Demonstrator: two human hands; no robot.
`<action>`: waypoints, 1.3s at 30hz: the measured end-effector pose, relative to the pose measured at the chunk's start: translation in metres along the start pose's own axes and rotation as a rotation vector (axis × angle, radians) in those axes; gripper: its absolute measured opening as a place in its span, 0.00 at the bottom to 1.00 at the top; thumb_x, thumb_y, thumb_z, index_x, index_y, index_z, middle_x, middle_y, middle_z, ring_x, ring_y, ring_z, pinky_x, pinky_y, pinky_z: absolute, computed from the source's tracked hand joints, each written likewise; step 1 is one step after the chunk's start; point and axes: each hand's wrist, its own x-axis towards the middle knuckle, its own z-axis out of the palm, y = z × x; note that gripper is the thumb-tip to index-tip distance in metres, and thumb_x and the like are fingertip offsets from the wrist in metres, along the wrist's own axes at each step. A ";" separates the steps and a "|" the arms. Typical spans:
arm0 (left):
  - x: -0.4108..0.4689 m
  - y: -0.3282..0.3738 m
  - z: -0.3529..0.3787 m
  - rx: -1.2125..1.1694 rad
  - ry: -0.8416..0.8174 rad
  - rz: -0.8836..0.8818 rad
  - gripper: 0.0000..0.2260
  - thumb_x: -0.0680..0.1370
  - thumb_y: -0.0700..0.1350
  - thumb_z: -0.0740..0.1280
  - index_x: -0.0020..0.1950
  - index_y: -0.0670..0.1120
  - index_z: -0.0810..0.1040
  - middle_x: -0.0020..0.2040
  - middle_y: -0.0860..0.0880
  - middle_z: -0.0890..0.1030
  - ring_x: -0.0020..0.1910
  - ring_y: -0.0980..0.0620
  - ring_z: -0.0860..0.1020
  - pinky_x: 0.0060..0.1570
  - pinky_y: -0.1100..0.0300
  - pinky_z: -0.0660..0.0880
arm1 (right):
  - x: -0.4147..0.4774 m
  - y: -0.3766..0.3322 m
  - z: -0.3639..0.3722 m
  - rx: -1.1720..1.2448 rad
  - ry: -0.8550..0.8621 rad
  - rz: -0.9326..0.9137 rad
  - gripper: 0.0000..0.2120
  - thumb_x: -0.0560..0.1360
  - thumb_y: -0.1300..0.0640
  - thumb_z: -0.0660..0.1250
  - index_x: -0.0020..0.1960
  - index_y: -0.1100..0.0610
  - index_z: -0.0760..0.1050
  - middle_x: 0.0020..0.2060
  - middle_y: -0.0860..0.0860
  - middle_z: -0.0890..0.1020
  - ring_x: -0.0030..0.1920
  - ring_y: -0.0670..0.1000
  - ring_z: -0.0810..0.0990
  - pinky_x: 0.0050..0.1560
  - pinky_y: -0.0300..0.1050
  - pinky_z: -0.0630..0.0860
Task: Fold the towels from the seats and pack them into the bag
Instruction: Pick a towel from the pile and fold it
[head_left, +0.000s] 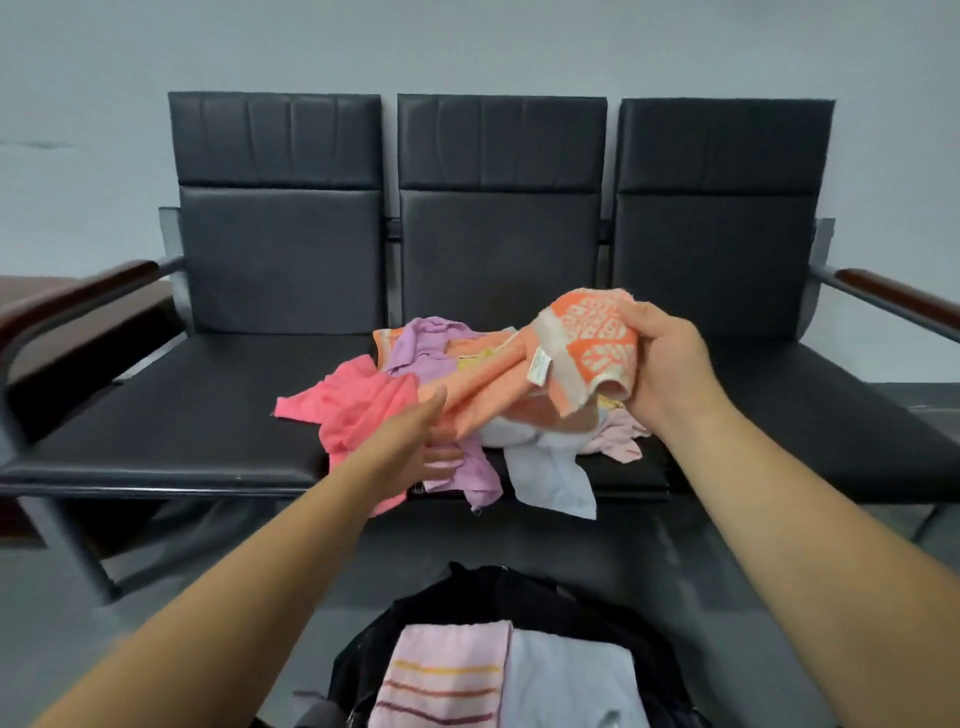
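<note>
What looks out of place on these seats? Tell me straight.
The white towel and purple towel droop over the front edge of the middle seat and might slide to the floor. The rest is a loose unfolded heap; the right hand grips the orange towel from it. Nothing looks damaged.

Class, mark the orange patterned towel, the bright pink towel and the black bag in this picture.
orange patterned towel (597, 338): head view, on its patterned end.
bright pink towel (358, 400): head view, on its flat middle.
black bag (467, 592): head view, on its far rim.
</note>
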 end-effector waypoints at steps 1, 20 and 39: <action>-0.005 -0.004 0.005 -0.082 0.033 -0.048 0.29 0.80 0.61 0.66 0.76 0.49 0.65 0.74 0.37 0.68 0.69 0.32 0.71 0.65 0.37 0.74 | -0.003 -0.008 -0.002 0.044 0.002 -0.018 0.13 0.80 0.58 0.64 0.61 0.64 0.78 0.59 0.62 0.83 0.59 0.64 0.83 0.62 0.65 0.78; -0.057 0.161 0.106 0.573 -0.162 0.111 0.07 0.79 0.39 0.71 0.54 0.36 0.79 0.47 0.39 0.79 0.38 0.50 0.80 0.36 0.62 0.81 | -0.040 -0.082 -0.033 0.015 0.111 -0.004 0.10 0.79 0.59 0.67 0.57 0.64 0.81 0.51 0.59 0.86 0.51 0.57 0.87 0.49 0.51 0.83; -0.104 0.120 0.096 0.307 0.059 0.571 0.05 0.78 0.41 0.72 0.43 0.47 0.84 0.42 0.43 0.83 0.42 0.47 0.80 0.48 0.51 0.77 | -0.075 -0.067 0.014 -0.386 -0.448 0.172 0.18 0.79 0.51 0.70 0.61 0.63 0.80 0.48 0.57 0.85 0.50 0.55 0.83 0.60 0.54 0.79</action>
